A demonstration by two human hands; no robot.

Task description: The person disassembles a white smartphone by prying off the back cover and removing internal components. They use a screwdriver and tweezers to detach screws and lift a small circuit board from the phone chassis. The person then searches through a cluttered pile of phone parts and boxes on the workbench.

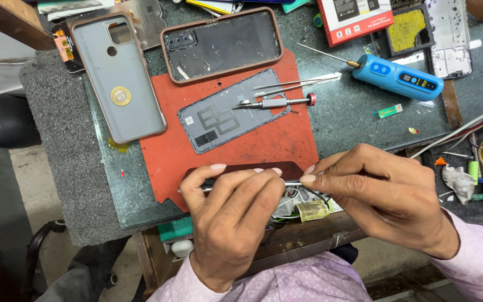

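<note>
phone [241,170] held edge-on at lower centre of frame, long axis running left-right, over the near edge of the red mat [241,140]. left hand [233,221] wraps it from below, fingers curled over the top edge, thumb side underneath, clamped firm on the left and middle part. right hand [384,193] comes in from the right, thumb and forefinger pressed together at the phone's right end, pinching at the edge there; cannot tell if a thin tool or just nails sit in the seam. so the phone lies left of the right-hand pinch, and the left hand is the nearer carrier. on the mat above: grey back cover [227,117] lying tilted, small screwdriver [278,103] across it, tweezers [300,84] just beside. upper frame: dark phone in brown case [222,45], empty grey case [121,78] with a coin [121,96] on it. blue electric screwdriver [401,78] upper right.
</note>
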